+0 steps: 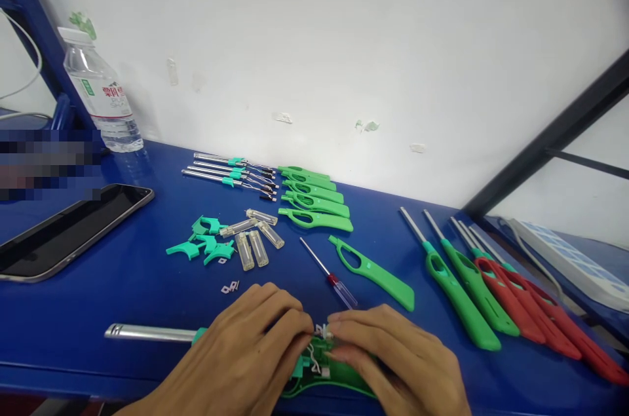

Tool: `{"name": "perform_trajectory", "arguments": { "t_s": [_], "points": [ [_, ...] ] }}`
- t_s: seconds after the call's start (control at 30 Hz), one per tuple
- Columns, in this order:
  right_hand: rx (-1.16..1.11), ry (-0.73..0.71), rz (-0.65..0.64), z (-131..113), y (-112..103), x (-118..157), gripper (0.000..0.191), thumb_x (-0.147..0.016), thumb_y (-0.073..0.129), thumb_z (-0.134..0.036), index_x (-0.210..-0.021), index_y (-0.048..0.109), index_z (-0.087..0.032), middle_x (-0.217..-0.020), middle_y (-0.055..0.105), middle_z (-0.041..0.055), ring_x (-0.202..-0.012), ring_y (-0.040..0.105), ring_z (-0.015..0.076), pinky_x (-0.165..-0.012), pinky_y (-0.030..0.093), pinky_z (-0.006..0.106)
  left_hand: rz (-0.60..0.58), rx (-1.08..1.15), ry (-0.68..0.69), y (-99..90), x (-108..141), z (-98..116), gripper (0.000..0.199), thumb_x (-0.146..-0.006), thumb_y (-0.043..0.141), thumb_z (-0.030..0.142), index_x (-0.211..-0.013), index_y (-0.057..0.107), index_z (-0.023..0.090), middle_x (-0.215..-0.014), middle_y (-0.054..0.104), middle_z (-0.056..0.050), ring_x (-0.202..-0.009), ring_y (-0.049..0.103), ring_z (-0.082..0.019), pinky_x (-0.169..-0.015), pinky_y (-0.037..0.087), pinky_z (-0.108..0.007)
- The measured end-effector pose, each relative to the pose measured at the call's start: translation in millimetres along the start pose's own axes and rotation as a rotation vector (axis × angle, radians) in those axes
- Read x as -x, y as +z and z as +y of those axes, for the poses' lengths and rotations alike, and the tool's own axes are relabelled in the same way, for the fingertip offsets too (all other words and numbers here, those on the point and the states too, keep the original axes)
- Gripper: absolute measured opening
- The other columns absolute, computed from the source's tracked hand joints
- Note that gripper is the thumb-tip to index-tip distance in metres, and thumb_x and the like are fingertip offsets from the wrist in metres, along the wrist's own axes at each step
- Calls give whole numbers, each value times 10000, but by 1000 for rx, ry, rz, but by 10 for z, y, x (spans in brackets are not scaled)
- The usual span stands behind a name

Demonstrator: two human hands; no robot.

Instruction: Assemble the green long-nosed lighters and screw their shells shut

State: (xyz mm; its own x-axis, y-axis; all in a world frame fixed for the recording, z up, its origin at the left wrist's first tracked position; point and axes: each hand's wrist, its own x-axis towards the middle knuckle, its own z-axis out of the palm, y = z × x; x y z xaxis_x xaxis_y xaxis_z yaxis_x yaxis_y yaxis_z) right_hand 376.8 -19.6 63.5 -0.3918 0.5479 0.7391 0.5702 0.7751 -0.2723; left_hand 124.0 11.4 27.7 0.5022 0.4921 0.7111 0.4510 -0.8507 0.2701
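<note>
Near the table's front edge lies an open green lighter shell with wires and small parts inside, its metal tube pointing left. My left hand rests over the shell's left part, fingers bent and pressed together; what they hold is hidden. My right hand pinches a small pale part between thumb and fingers above the shell. Just behind the hands are a screwdriver with a clear and red handle and a single green shell half.
Teal triggers, clear fuel tanks, metal tubes with wires and stacked green shells lie behind. Assembled green and red lighters are at right. A phone, water bottle and power strip flank them.
</note>
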Motion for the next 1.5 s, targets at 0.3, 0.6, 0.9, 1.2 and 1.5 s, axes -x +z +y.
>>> {"name": "perform_trajectory", "arguments": {
  "t_s": [0.3,0.6,0.9,1.2,1.5],
  "points": [
    [-49,12,-23,48,18,69,72,-1245,744,-257,-1288,802,-260,-1110,977,-9,-903,960,149,-959,732,152,34,-56,53,31,55,-3,286,-1246,527,77,-1143,736,243,-1022,794,37,-900,715,-176,-953,570,-361],
    [-61,5,-39,19,-3,87,103,-1238,738,-193,-1316,782,-243,-1142,979,12,-945,963,147,-1002,717,154,88,-36,78,-39,-67,34,424,-1330,347,143,-1125,707,236,-967,795,26,-861,716,-183,-924,568,-371],
    [-93,-2,-59,13,5,55,174,-1204,763,-131,-1345,789,-229,-1175,983,53,-976,972,179,-996,736,178,102,-27,61,-64,-38,46,461,-1349,306,196,-1146,717,244,-961,807,32,-841,719,-175,-927,577,-360],
    [-67,-62,-41,8,-3,26,100,-1245,714,-155,-1282,797,-197,-1123,985,68,-980,973,166,-1065,700,144,43,-104,95,-199,-97,72,451,-1365,265,209,-1175,672,249,-997,835,36,-897,783,-159,-933,588,-324],
    [-89,-38,-55,-1,-3,45,80,-1245,732,-179,-1284,797,-204,-1148,984,53,-1025,967,149,-1121,661,121,37,-92,88,-242,-138,98,455,-1379,299,258,-1141,687,260,-1015,839,45,-936,787,-146,-1013,561,-290]
  ]
}}
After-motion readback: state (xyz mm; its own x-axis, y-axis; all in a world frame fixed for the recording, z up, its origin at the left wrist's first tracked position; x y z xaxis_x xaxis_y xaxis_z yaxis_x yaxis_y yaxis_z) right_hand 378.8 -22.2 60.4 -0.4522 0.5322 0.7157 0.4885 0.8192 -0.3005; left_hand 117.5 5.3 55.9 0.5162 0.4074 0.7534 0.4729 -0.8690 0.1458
